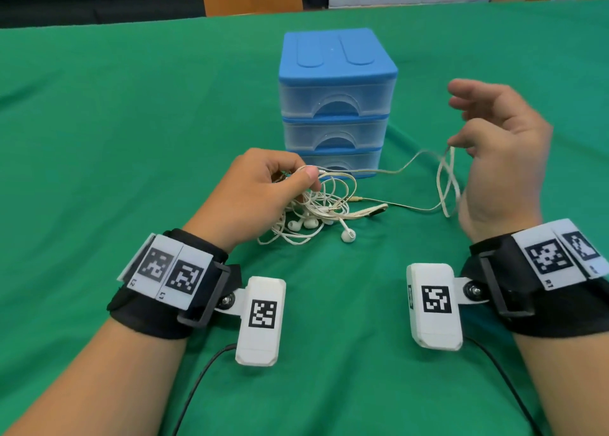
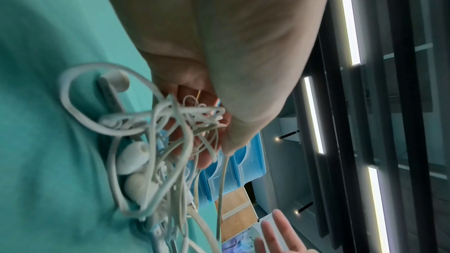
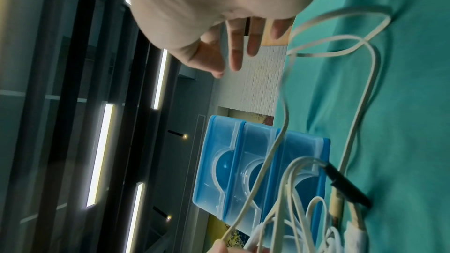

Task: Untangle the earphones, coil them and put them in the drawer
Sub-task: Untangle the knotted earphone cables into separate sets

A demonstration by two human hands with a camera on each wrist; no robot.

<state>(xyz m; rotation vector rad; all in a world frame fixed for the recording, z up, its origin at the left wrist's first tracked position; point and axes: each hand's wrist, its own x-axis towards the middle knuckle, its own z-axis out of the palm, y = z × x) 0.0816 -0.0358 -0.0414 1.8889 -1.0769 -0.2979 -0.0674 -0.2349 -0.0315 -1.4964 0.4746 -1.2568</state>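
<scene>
A tangle of white earphones (image 1: 316, 214) lies on the green cloth in front of the blue drawer unit (image 1: 336, 73). My left hand (image 1: 303, 178) grips the top of the tangle, thumb pressed on a cable; in the left wrist view the cords and earbuds (image 2: 136, 157) bunch under my fingers. One flat cable runs right to my right hand (image 1: 461, 119), held raised with fingers spread. Two loose loops (image 1: 446, 185) hang from its lowest finger, also seen in the right wrist view as loops (image 3: 365, 64) beside the hand (image 3: 238, 55). All three drawers (image 3: 243, 161) are closed.
A loose earbud (image 1: 347, 235) and a black-tipped connector (image 1: 379, 209) lie at the tangle's right edge. The green cloth (image 1: 131, 139) covers the whole table. Brown panels and a white brick wall stand beyond the far edge. Black cables trail from my wrist cameras near the front.
</scene>
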